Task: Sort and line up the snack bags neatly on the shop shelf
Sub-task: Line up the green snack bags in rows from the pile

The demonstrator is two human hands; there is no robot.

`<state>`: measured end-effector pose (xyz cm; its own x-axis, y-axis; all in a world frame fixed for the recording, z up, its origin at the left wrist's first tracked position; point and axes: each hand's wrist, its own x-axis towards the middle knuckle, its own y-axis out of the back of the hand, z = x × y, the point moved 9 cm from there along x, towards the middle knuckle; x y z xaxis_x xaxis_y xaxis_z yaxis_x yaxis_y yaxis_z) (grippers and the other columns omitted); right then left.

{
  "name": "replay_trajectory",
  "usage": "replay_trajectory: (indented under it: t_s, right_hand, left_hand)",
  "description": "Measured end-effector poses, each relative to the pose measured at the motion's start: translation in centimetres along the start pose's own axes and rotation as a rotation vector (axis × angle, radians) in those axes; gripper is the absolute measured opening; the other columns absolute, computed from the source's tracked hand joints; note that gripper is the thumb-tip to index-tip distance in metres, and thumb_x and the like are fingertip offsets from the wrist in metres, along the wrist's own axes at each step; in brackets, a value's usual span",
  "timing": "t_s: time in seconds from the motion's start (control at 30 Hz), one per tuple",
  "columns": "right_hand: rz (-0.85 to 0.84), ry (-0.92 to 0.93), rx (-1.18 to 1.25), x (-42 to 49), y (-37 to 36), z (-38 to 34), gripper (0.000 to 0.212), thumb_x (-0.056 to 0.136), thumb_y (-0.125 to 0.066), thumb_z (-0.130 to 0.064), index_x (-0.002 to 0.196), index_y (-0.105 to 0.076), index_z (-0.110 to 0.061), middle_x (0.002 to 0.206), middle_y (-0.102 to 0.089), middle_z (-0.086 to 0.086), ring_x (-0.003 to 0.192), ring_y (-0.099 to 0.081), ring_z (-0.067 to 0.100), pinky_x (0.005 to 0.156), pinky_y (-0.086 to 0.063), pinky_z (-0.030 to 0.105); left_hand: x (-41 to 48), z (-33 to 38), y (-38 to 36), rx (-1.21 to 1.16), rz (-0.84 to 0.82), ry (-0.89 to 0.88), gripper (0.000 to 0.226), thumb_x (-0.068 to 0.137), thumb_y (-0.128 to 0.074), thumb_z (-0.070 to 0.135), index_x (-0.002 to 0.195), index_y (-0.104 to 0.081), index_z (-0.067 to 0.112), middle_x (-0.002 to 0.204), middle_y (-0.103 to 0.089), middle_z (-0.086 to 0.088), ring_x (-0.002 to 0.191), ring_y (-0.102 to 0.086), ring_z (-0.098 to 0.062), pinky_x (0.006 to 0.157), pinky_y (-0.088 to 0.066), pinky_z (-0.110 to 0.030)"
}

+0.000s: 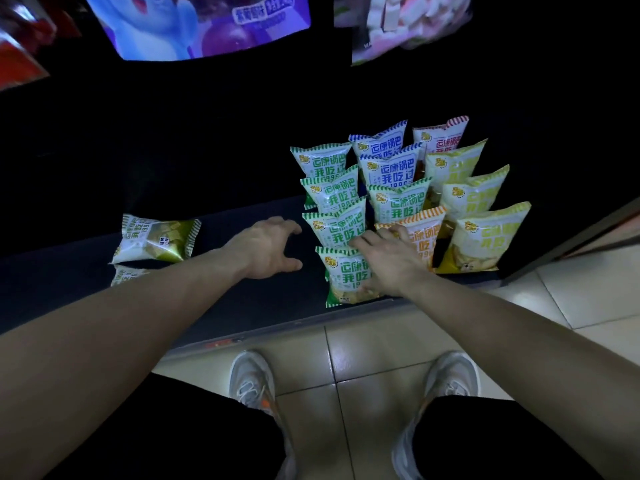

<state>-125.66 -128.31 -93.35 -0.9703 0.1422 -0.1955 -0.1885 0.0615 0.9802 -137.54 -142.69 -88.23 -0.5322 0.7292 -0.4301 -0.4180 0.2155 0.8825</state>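
**Squaring up the front green bag**

My right hand (388, 261) is resting on the front green bag (346, 277), fingers spread over its right half and the thumb reaching down toward its lower edge; I am pressing and steadying it rather than gripping it, though part of the contact is hidden under my palm. My left hand (266, 249) is hovering open just left of that bag, fingers curled loosely, holding nothing and not touching it.

The bag is standing at the front edge of the shelf (242, 306), heading a file of green bags (332, 199) running back toward the rear. Just beside it to the right, an orange bag (420, 233) is fronting a second file with a green and blue bags (388, 161) behind, and yellow bags (485, 233) are filling the file nearest the shelf's right end, with a red-striped bag (440, 133) at the back. One olive-green bag (156, 242) is lying flat, well apart, toward the shelf's left side.

To do this step well, I judge that I should be bringing the left hand in against the bag's free side, so both hands are nudging it upright and flush with the orange one's front face. Pushing from one side only is likely to tip the soft bags behind. The lone flat bag is yet to be placed.
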Motion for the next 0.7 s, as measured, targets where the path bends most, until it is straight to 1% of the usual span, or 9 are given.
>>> replay_trajectory:
  t_s: [0.13, 0.23, 0.33, 0.4, 0.53, 0.6, 0.7]
  right_hand:
    - [0.007, 0.021, -0.025, -0.1, 0.7, -0.3, 0.093, 0.068, -0.074, -0.066, 0.143, -0.037, -0.026, 0.139, -0.046, 0.002, 0.131, -0.038, 0.025, 0.108, -0.021, 0.045]
    - [0.026, 0.025, 0.032, -0.3, 2.3, 0.1, 0.100, 0.068, -0.072, -0.070, 0.147, -0.033, -0.024, 0.143, -0.040, 0.002, 0.134, -0.034, 0.025, 0.110, -0.027, 0.045]
    - [0.051, -0.034, 0.080, -1.0, 4.1, 2.2, 0.104, 0.069, -0.070, -0.073, 0.151, -0.028, -0.024, 0.147, -0.035, 0.001, 0.137, -0.030, 0.024, 0.113, -0.029, 0.045]
    - [0.048, -0.100, 0.077, -1.7, 4.5, 4.7, 0.104, 0.071, -0.070, -0.070, 0.153, -0.025, -0.024, 0.151, -0.031, 0.001, 0.140, -0.028, 0.025, 0.115, -0.028, 0.046]
    - [-0.027, -0.175, 0.006, -2.6, 3.3, 8.9, 0.101, 0.077, -0.072, -0.053, 0.156, -0.017, -0.021, 0.159, -0.021, 0.004, 0.144, -0.024, 0.027, 0.115, -0.025, 0.046]
    - [-0.071, -0.186, -0.008, -2.8, 2.5, 10.0, 0.104, 0.077, -0.074, -0.048, 0.157, -0.013, -0.021, 0.161, -0.018, 0.004, 0.145, -0.022, 0.027, 0.115, -0.023, 0.044]
    - [-0.067, -0.179, -0.012, -2.6, 1.6, 10.4, 0.106, 0.075, -0.074, -0.050, 0.157, -0.012, -0.021, 0.158, -0.023, 0.003, 0.144, -0.023, 0.027, 0.116, -0.021, 0.043]
  left_hand:
    - [-0.3, 1.1, -0.5, 0.038, 0.016, -0.022, 0.080, 0.085, -0.068, 0.051, 0.150, -0.029, 0.025, 0.143, -0.041, -0.003, 0.131, -0.040, -0.023, 0.106, -0.040, -0.041]
    - [-1.0, 3.0, -0.7, 0.168, 0.100, -0.033, 0.086, 0.082, -0.063, 0.062, 0.150, -0.026, 0.025, 0.143, -0.041, -0.003, 0.131, -0.036, -0.025, 0.105, -0.040, -0.042]
    - [-1.4, 5.1, -1.5, 0.227, 0.157, -0.055, 0.095, 0.077, -0.059, 0.072, 0.151, -0.023, 0.024, 0.145, -0.038, -0.003, 0.134, -0.032, -0.025, 0.107, -0.036, -0.042]
    - [-0.9, 6.8, -1.9, 0.231, 0.181, -0.096, 0.098, 0.076, -0.058, 0.074, 0.151, -0.021, 0.023, 0.148, -0.035, -0.003, 0.136, -0.029, -0.025, 0.110, -0.033, -0.042]
    - [1.5, 10.0, -2.4, 0.199, 0.215, -0.145, 0.095, 0.076, -0.061, 0.071, 0.150, -0.025, 0.023, 0.148, -0.036, -0.002, 0.137, -0.030, -0.025, 0.112, -0.030, -0.043]
    - [2.6, 10.9, -3.3, 0.199, 0.210, -0.115, 0.096, 0.075, -0.063, 0.070, 0.150, -0.026, 0.023, 0.148, -0.037, -0.003, 0.137, -0.032, -0.026, 0.112, -0.029, -0.044]
    - [3.7, 10.5, -5.3, 0.220, 0.186, -0.033, 0.102, 0.070, -0.064, 0.075, 0.148, -0.027, 0.022, 0.144, -0.040, -0.003, 0.134, -0.038, -0.026, 0.111, -0.029, -0.046]
